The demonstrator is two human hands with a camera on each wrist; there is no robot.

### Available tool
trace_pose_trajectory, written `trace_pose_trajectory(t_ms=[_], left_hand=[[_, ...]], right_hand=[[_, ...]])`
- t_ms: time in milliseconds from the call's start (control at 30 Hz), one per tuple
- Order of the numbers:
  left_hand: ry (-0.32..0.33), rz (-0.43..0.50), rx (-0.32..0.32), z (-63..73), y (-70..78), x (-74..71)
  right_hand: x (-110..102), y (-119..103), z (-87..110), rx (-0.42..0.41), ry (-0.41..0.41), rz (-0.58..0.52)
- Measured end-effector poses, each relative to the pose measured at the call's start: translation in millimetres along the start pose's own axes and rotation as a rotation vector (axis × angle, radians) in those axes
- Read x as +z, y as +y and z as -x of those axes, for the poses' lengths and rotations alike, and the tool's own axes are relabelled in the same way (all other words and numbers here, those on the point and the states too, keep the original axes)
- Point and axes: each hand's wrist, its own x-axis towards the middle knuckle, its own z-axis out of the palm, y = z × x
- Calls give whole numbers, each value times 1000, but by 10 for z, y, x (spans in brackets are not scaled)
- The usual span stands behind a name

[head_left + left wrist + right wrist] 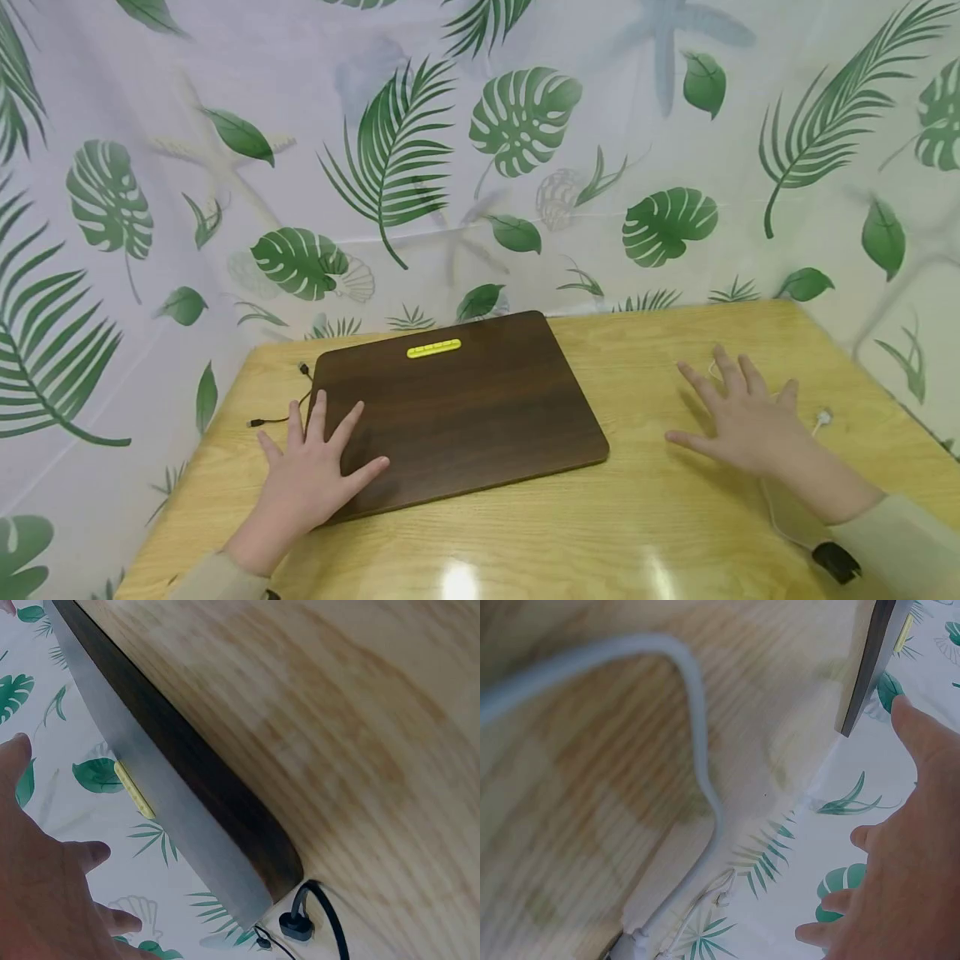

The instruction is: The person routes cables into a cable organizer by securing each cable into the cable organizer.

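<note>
A dark brown wooden board (465, 408) lies on the table, with a yellow slotted strip (433, 349) near its far edge. My left hand (307, 479), fingers spread and straight, hovers around the board's near left corner and holds nothing. By the board's left side is a thin black cable (279, 420); its dark plug (296, 926) shows large in the left wrist view. To the right of the board, my right hand (750, 425) is also spread with nothing in it. Beneath it runs a white cable (697, 720), partly hidden by the hand, with a white plug (823, 417) beyond the wrist.
The light wooden table (525, 533) carries all of this. A white cloth with green leaf prints (525, 233) hangs behind the table and along both sides. A small black device (836, 562) sits at the right sleeve.
</note>
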Motion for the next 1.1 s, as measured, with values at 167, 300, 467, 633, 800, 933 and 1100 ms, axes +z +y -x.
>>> trace_pose_trajectory(t_ms=[167, 300, 467, 633, 800, 933, 1100], left_hand=[[9, 7, 4, -27, 20, -51], [8, 11, 10, -34, 34, -86], [-1, 8, 5, -48, 3, -67], [-25, -6, -10, -90, -46, -66], [-45, -17, -16, -133, -79, -79], [-44, -17, -14, -159, -105, -77], [-17, -9, -6, -187, -145, -60]], right_hand=[[-28, -37, -25, -5, 16, 12], [-68, -92, -33, -15, 18, 15], [-121, -173, -56, -39, 24, 3], [-172, -283, -134, -67, 27, 4], [-245, -422, -257, -100, 41, 2], [-292, -533, -350, -124, 41, -3], [-324, -650, -457, -156, 54, -4]])
